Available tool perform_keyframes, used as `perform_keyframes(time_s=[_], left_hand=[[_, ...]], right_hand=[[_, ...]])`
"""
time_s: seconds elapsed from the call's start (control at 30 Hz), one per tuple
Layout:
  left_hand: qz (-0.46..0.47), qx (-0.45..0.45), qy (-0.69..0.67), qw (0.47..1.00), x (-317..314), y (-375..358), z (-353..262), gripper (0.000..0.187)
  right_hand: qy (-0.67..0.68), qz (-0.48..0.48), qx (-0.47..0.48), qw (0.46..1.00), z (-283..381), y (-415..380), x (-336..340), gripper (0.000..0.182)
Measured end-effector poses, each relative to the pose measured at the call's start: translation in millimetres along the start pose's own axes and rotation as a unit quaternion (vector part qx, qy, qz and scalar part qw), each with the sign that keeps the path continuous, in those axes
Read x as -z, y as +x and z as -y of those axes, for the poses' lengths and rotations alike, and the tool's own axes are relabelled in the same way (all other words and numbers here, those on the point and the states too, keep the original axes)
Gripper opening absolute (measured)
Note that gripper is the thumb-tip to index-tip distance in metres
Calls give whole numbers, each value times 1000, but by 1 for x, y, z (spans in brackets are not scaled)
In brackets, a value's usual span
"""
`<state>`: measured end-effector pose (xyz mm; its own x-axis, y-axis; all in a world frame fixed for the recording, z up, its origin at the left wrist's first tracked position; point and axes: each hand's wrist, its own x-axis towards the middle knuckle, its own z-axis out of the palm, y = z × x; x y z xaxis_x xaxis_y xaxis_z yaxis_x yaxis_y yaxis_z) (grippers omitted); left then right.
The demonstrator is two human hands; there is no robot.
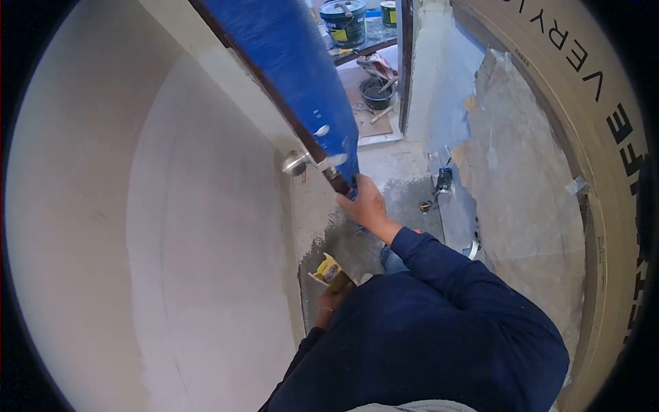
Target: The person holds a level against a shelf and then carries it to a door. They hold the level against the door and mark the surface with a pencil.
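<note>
A door (288, 62) covered in blue film stands ajar in front of me, its dark edge facing me and a round metal knob (295, 163) on its left side. My right hand (369, 206) is wrapped round the door's edge below the knob. Low on the left, my left hand (329, 302) is closed on a yellow box-like thing (333, 271) with what look like open flaps and a printed patch. My body partly hides this hand, and I cannot make out what the box contains.
Beyond the doorway are a lidded bucket (344, 24) on a worktop and a black bucket (376, 93) on the floor. To the right, a small dark tool or device (444, 180) lies near torn brown paper (522, 172) and a large printed cardboard sheet (611, 226). A wall (206, 226) borders the left.
</note>
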<state>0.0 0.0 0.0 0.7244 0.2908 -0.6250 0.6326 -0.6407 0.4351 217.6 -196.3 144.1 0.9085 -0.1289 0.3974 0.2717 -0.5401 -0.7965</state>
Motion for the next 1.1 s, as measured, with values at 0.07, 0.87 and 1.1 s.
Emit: perform_keyframes(time_s=[0.07,0.87,1.1], left_hand=[[2,-38,3,999,-11,5,7,64],[-36,-220,81,972,-54,62,-108,46],[-11,-263,31,964,-47,119,-210,55]], right_hand=[[21,4,21,1000,12,-6,-3,54],[391,234,-104,884,-2,94,136,45],[370,-29,378,848,25,229,257,83]])
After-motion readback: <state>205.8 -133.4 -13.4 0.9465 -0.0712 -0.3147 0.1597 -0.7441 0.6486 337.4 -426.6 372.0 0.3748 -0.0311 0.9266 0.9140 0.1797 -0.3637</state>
